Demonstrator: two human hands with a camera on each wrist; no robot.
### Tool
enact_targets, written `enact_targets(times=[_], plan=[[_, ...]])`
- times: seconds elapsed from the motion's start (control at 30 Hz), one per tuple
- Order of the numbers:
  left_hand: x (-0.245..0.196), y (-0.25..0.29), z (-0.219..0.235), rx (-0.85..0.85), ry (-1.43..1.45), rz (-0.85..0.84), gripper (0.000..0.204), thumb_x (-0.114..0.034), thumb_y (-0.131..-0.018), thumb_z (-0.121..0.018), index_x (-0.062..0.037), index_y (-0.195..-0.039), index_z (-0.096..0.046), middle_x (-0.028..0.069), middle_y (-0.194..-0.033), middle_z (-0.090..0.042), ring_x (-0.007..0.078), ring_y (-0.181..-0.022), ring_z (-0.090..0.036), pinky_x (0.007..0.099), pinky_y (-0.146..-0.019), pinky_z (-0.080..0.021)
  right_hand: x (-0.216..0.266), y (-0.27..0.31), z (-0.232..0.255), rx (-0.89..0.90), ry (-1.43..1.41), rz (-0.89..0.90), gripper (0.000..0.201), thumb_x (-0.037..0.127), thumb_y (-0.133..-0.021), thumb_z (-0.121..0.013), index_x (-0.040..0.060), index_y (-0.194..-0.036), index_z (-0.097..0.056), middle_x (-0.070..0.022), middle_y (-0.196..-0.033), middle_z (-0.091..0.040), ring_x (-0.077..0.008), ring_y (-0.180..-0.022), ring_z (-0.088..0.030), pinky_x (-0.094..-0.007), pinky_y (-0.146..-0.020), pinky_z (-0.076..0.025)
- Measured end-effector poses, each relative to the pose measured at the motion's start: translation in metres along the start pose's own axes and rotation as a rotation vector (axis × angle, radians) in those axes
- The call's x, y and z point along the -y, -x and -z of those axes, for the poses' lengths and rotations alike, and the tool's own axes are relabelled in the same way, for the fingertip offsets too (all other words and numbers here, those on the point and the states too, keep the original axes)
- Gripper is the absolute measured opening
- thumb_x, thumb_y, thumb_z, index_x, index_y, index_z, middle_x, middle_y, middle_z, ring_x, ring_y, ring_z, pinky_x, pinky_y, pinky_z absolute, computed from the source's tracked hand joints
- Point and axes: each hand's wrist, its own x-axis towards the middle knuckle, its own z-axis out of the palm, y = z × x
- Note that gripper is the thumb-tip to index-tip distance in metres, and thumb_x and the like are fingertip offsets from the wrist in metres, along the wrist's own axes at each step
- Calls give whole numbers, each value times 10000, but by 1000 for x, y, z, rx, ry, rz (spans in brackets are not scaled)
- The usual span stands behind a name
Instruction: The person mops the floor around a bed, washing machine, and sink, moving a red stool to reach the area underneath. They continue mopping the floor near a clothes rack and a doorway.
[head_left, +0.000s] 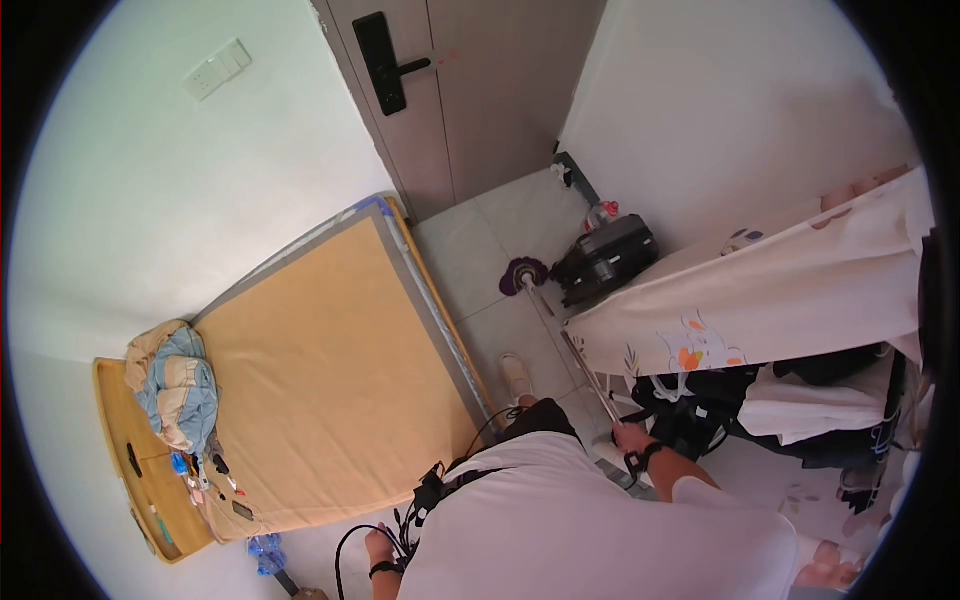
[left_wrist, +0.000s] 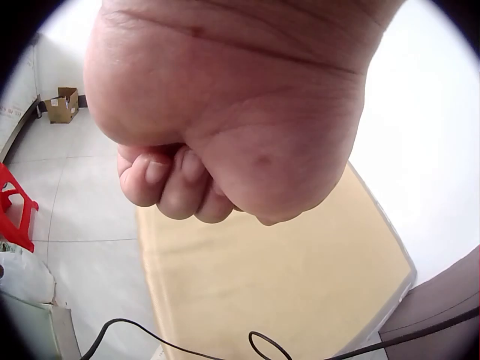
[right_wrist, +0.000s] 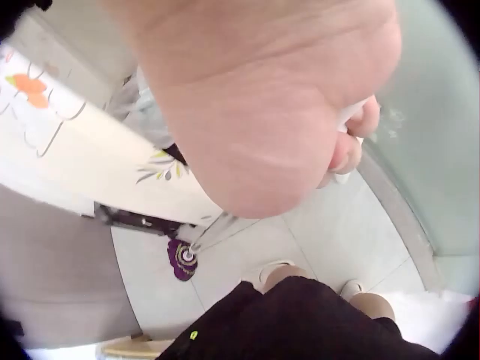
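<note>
My right hand (head_left: pixel 632 437) grips the upper end of a mop (head_left: pixel 594 376) with a slim metal pole. The pole slants down past the curtain's edge to a round purple mop head (head_left: pixel 522 277) on the tiled floor. In the right wrist view the purple mop head (right_wrist: pixel 182 260) shows beyond the heel of the hand (right_wrist: pixel 262 150), with a white grip between palm and fingers. My left hand (head_left: pixel 379 545) is by my side, near a looped black cable (head_left: pixel 345 550). Its fingers (left_wrist: pixel 180 184) curl in toward the palm, and nothing shows in them.
A bed with a tan mat (head_left: pixel 320 380) fills the left side. By the grey door (head_left: pixel 500 90), a black suitcase (head_left: pixel 612 258) stands beside the mop head. A patterned curtain (head_left: pixel 780 290) hangs over a clothes rack on the right. A red stool (left_wrist: pixel 16 206) stands behind.
</note>
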Motion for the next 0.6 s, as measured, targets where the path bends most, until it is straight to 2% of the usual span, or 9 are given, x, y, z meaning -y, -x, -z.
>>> enact_targets(times=[0.07, 0.17, 0.2, 0.27, 0.33, 0.4, 0.47, 0.53, 0.6], plan=[[-2, 2, -2, -12, -107, -47, 450, -309, -895, -476, 80, -700, -588, 201, -588, -577, 324, -531, -551, 423, -526, -417, 5, -44, 32, 197, -528, -328, 222, 258, -868, -471, 44, -811, -481, -70, -561, -514, -239, -450, -519, -375, -425, -415], [7, 0, -11, -17, -282, 68, 450, -304, -892, -478, 86, -700, -596, 226, -632, -593, 353, -600, -560, 434, -577, -416, 55, -101, 88, 54, -448, -267, 289, 296, -899, -416, 57, -760, -501, -80, -556, -521, -237, -457, -527, -379, -434, -414], [-28, 17, 1, -30, -52, 217, 439, -306, -887, -482, 83, -723, -600, 207, -639, -596, 318, -575, -548, 416, -567, -413, 77, -115, 113, -13, -447, -202, 371, 339, -921, -387, 60, -708, -511, -81, -546, -520, -228, -451, -520, -375, -433, -408], [-15, 20, -8, -53, 47, 255, 444, -321, -895, -464, 50, -674, -568, 168, -568, -552, 287, -519, -522, 407, -518, -390, 54, -186, 130, -18, -145, -30, 473, 390, -931, -361, 68, -619, -510, -74, -527, -519, -211, -441, -503, -362, -429, -390], [-16, 24, -12, -83, 144, 282, 475, -348, -908, -441, 16, -616, -528, 82, -494, -489, 196, -459, -472, 364, -457, -354, 89, -234, 168, -45, -505, -338, 449, 397, -880, -464, 28, -629, -512, -72, -559, -545, -232, -476, -519, -378, -465, -401], [-18, 32, -13, -85, 131, 280, 469, -345, -907, -444, 9, -611, -527, 86, -494, -492, 200, -455, -472, 364, -454, -353, 129, -265, 209, -82, -674, -285, 429, 367, -865, -461, 32, -604, -523, -77, -565, -546, -228, -476, -511, -374, -455, -381], [-21, 41, -11, -86, 116, 273, 463, -342, -906, -446, 2, -607, -525, 90, -494, -494, 204, -452, -472, 364, -451, -352, 134, -313, 223, -126, -737, -318, 399, 309, -863, -395, 21, -629, -543, -92, -551, -529, -217, -484, -512, -362, -458, -387], [-20, 43, -14, -97, 186, 317, 459, -337, -906, -442, 9, -620, -537, 89, -498, -496, 205, -459, -478, 358, -455, -354, 133, -347, 228, -107, -790, -297, 368, 290, -868, -406, 35, -634, -531, -82, -533, -509, -204, -457, -497, -348, -430, -383], [2, 40, -24, -127, 222, 343, 459, -344, -906, -443, 12, -633, -542, 95, -500, -499, 214, -468, -485, 360, -464, -360, 145, -341, 226, -94, -841, -277, 339, 271, -873, -416, 49, -639, -520, -71, -515, -489, -190, -431, -482, -335, -402, -378]])
